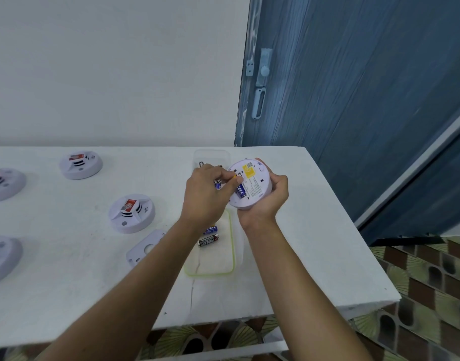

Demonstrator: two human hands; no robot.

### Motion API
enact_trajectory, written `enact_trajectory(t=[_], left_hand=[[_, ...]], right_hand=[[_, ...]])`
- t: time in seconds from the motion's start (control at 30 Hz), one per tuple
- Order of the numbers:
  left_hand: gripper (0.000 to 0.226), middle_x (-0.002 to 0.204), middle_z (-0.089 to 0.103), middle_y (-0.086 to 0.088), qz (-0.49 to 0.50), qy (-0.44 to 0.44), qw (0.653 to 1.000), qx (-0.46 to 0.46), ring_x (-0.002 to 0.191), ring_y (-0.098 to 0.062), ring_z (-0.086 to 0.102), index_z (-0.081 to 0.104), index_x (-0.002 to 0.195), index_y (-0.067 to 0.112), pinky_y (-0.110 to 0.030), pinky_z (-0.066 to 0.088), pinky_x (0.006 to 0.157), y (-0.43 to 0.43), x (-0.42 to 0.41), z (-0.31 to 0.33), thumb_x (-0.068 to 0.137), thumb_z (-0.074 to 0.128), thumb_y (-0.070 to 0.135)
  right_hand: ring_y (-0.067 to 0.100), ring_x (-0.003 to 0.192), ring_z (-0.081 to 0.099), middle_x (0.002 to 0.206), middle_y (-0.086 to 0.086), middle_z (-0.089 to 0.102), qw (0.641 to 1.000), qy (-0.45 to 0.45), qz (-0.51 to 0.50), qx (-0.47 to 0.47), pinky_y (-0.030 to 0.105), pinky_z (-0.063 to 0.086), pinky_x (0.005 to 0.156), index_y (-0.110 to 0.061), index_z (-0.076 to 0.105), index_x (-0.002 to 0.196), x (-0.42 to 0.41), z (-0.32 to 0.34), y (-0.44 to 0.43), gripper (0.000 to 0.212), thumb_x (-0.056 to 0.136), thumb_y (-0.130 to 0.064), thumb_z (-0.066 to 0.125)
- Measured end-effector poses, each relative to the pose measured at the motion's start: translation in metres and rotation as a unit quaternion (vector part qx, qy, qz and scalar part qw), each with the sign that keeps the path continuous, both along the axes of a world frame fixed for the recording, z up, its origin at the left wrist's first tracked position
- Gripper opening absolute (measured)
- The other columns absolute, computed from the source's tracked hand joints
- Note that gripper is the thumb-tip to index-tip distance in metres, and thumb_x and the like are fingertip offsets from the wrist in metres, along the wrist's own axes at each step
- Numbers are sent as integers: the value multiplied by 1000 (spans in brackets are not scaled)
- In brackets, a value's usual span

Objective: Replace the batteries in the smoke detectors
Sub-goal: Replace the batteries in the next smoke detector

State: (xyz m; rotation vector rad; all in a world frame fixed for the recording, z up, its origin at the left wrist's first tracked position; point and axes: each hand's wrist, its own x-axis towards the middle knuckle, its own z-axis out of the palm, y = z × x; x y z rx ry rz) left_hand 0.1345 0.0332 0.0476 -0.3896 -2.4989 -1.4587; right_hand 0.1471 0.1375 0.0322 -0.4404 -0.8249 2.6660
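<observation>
Forearms (288, 269) outstretched, right hand (268, 201) gripping upturned smoke detector (257, 183), left hand (205, 196) pinching battery (233, 176) at its back.

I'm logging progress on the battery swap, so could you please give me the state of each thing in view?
Held detector: back up, compartment open, one blue battery seated.
Right hand: holds that detector off the table.
Left hand: pinches an orange-tipped piece, likely a battery, at the compartment.
Mounting plate: detached, flat on the table.
Green-rimmed tray: holds two loose batteries.
Middle detector: resting on table.
</observation>
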Motion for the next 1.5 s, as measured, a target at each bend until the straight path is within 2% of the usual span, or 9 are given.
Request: enact_trajectory(t=[0.17, 0.3, 0.4, 0.57, 0.63, 0.8, 1.07, 1.3, 1.5], left_hand=[[16, 86, 56, 16, 8, 34, 999, -2, 105, -13, 53, 76, 94, 17, -31, 38, 89, 5, 4, -12, 90, 67, 30], [22, 93, 58, 6, 17, 75, 994, -83, 106, -17, 45, 75, 102, 23, -28, 18, 76, 11, 6, -31, 96, 56, 31], [38, 100, 58, 7, -3, 81, 988, -131, 108, -17, 44, 71, 117, 25, -30, 17, 78, 12, 8, -35, 91, 43, 32], [36, 111, 68, 11, -117, -94, 988, -27, 110, -2, 56, 72, 114, 24, -22, 38, 99, -2, -16, -17, 95, 42, 24], [32, 101, 72, 10, -89, -108, 990, 8, 97, 1, 63, 74, 106, 22, -10, 45, 90, -8, -31, -11, 96, 44, 15], [25, 107, 71, 2, -58, -74, 987, -131, 84, -4, 58, 72, 110, 14, 4, 35, 66, -12, -77, -19, 94, 53, 10], [23, 113, 63, 13, -139, -64, 876, -458, 110, -16, 53, 67, 110, 29, -34, 28, 84, 4, -132, -35, 88, 67, 34], [21, 102, 65, 8, -142, -90, 844, -510, 100, -23, 55, 66, 103, 31, -36, 25, 81, 7, -151, -48, 83, 64, 26], [5, 71, 54, -2, -166, -122, 836, -508, 66, -26, 46, 59, 69, 19, -31, 41, 60, 8, -154, -50, 74, 56, 18]], right_hand=[[25, 74, 66, 82, 9, 69, 1000, -5, 4, -17, 29, 54, 66, -13, 68, 103, -3, -2, 0, 39, 92, -32, 36], [24, 72, 65, 81, 8, 68, 1000, -18, -4, -17, 26, 54, 61, -11, 67, 103, -7, -7, 2, 38, 92, -32, 36], [24, 71, 66, 81, 8, 68, 1000, -29, -9, -4, 25, 53, 60, -12, 68, 101, -9, -9, 8, 38, 92, -31, 37], [26, 78, 60, 91, 9, 63, 997, -63, -2, 42, 29, 47, 65, -16, 67, 106, -14, -14, 21, 35, 92, -30, 38], [26, 82, 60, 93, 8, 65, 997, -64, -7, 50, 29, 48, 67, -16, 68, 106, -17, -16, 25, 35, 92, -30, 38], [27, 89, 64, 96, 7, 68, 996, -68, -17, 54, 31, 51, 72, -16, 69, 106, -24, -21, 34, 36, 91, -32, 40], [33, 94, 64, 96, 8, 69, 996, -70, -26, 43, 36, 50, 76, -17, 70, 103, -37, -35, 53, 36, 87, -34, 42], [37, 99, 63, 104, 12, 67, 997, -60, -18, 41, 45, 49, 85, -16, 69, 107, -47, -39, 55, 45, 72, -38, 50], [32, 97, 63, 103, 10, 66, 997, -60, -9, 50, 39, 50, 81, -15, 67, 111, -51, -41, 52, 46, 77, -40, 49]])
